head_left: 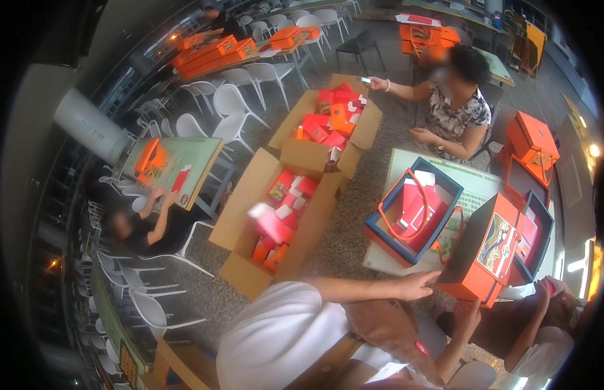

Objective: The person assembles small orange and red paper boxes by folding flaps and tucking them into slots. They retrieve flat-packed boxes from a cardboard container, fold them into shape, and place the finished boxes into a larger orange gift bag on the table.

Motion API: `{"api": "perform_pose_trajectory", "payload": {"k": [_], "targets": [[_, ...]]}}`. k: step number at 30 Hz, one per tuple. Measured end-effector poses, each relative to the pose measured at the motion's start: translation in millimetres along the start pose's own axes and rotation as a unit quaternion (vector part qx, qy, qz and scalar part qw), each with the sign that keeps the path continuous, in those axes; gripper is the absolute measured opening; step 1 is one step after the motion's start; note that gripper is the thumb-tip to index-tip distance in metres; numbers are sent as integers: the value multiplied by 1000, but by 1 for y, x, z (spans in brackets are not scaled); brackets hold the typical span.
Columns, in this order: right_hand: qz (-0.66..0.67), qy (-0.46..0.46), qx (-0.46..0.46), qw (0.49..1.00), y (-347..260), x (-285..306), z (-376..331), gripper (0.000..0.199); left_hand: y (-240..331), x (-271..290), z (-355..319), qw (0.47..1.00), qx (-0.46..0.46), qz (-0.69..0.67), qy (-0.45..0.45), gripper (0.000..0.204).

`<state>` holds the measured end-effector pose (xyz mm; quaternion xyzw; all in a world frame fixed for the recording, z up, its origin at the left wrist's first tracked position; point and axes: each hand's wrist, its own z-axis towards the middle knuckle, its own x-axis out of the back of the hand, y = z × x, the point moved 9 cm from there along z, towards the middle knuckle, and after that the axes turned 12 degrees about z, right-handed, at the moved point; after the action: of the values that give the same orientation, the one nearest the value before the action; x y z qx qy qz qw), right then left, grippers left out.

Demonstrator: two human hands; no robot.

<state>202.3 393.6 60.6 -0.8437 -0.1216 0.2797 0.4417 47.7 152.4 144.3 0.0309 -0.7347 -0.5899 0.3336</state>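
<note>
An orange gift box (471,257) with a decorated panel and a strap stands at the near edge of the table. My left hand (414,286) reaches toward its left side, fingers stretched out and holding nothing. Against the box's lower near edge is my right hand (468,318), index finger up on the box and the other fingers curled. Left of this box sits an open dark-blue box (453,188) with a red cord handle, holding red and white packets (416,211). Another open dark-blue tray (546,237) with red packets lies behind the orange box.
Two large cardboard cartons (298,260) of red and orange packets stand left of the table (474,179). A seated person (458,110) across it holds a small object. Another person (529,325) works at my right. More orange boxes (533,143) and white chairs (233,117) stand around.
</note>
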Motion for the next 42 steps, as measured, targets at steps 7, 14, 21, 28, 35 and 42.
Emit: {"api": "perform_pose_trajectory", "payload": {"k": [7,14,21,28,35,42], "targets": [[-3,-19,-3,1000,5,6,-2,57,-2,2,-5,999,24,-19,-24,62],[55,19,-36,998,28,3,-18,27,-3,5,-14,1000,9,-12,-16,53],[-54,-45,-71,995,82,-23,-53,27,-20,5,-32,999,-7,-42,31,43],[-87,-121,-107,983,131,-69,-101,17,-22,6,-57,997,20,-56,-48,39],[-86,-142,-148,975,143,-106,-175,25,-46,8,-105,997,45,-50,-40,39],[-160,-136,-101,973,145,-98,-205,26,-32,1,-131,995,5,-35,-88,40]]}}
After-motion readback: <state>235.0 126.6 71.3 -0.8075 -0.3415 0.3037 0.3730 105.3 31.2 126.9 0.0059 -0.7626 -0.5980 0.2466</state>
